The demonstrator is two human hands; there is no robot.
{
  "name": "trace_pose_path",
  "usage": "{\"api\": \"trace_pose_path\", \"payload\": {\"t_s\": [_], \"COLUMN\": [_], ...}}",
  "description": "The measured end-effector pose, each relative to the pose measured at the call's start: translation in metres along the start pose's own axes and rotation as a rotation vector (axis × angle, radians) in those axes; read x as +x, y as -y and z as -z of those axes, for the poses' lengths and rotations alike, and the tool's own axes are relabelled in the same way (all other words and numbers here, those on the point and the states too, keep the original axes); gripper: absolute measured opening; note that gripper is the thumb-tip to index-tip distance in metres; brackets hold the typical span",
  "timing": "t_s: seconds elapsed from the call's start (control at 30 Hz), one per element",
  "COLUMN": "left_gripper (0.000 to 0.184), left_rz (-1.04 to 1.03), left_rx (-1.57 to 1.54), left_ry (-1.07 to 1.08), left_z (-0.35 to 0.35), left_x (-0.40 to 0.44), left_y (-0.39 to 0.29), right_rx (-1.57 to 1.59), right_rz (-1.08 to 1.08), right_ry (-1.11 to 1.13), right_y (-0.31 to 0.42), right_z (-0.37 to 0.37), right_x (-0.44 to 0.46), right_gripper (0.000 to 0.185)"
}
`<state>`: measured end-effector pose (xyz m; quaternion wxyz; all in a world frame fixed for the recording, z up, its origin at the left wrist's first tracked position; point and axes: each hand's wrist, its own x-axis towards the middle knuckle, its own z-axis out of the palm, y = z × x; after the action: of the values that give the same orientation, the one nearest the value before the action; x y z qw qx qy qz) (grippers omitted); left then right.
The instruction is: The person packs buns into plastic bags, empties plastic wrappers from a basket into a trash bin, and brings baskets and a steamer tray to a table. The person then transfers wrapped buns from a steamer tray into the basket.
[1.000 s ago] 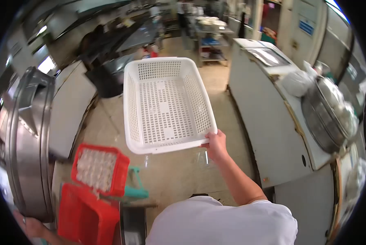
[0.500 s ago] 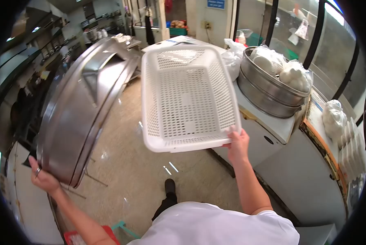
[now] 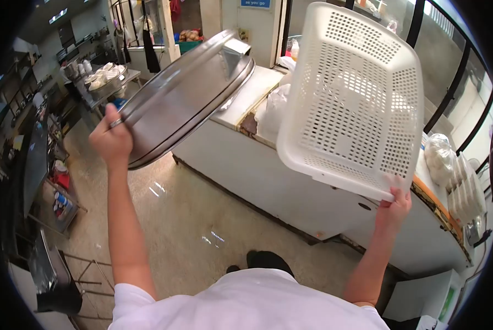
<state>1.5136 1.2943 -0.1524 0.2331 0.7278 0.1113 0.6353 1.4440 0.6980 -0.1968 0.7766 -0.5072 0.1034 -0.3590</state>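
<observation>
My left hand (image 3: 113, 137) grips the edge of a large round metal steamer tray (image 3: 186, 99), which is raised and tilted on its side at the upper left of centre. In my right hand (image 3: 394, 212) is the near right corner of a white perforated plastic basket (image 3: 348, 104), held up at the right with its inside facing me. Nothing is seen inside the basket. Behind it, a plastic bag (image 3: 275, 110) on the white counter (image 3: 241, 165) shows in part. The two held things are apart.
White foam containers (image 3: 466, 192) and a bagged bundle (image 3: 440, 151) stand on the right counter. Far left, a metal table (image 3: 139, 81) bears a round tray of white items (image 3: 106, 76). A metal stand (image 3: 87, 275) is at the lower left. Tiled floor (image 3: 191, 220) lies between.
The view has swung right toward the counter. The metal steamer tray has come up and across from the left with my left hand. The basket has moved right and tilted in my right hand.
</observation>
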Motion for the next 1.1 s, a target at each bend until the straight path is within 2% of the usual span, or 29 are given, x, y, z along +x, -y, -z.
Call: {"api": "trace_pose_path", "payload": {"t_s": [0.1,0.13,0.23,0.4,0.47,0.53,0.6,0.83,0.93,1.1], "left_gripper": [0.05,0.049,0.047,0.044,0.038,0.029,0.026,0.031,0.031,0.04], "left_rz": [-0.064,-0.094,-0.203,-0.286,-0.361,-0.445,-0.49,-0.382,-0.349,-0.091], "left_rx": [-0.014,0.009,0.035,0.065,0.017,0.03,-0.136,-0.341,-0.359,-0.35], "left_ry": [0.031,0.054,0.087,0.161,0.157,0.244,0.374,0.268,0.226,0.149], "left_z": [-0.107,-0.122,-0.201,-0.319,-0.352,-0.382,-0.398,-0.44,-0.452,-0.45], "left_x": [0.016,0.014,0.015,0.009,-0.004,-0.019,-0.035,-0.017,0.05,0.145], "left_y": [0.017,0.02,0.034,0.067,0.073,0.088,0.1,0.176,0.223,0.315], "right_rx": [0.032,0.05,0.065,0.09,0.087,0.088,0.101,0.009,0.005,0.258], "right_rz": [0.037,0.041,0.043,-0.042,-0.064,-0.096,-0.132,-0.237,-0.243,-0.376], "right_ry": [-0.048,-0.056,0.027,0.057,0.091,0.139,0.155,0.278,0.218,0.279], "right_y": [-0.017,-0.02,-0.05,-0.099,-0.127,-0.154,-0.174,-0.245,-0.263,-0.286], "right_z": [-0.025,-0.019,-0.033,-0.132,-0.17,-0.207,-0.247,-0.342,-0.409,-0.537], "right_x": [0.025,0.025,0.061,0.11,0.131,0.149,0.153,0.147,0.129,0.097], "right_gripper": [0.05,0.051,0.053,0.052,0.051,0.05,0.051,0.058,0.058,0.055]}}
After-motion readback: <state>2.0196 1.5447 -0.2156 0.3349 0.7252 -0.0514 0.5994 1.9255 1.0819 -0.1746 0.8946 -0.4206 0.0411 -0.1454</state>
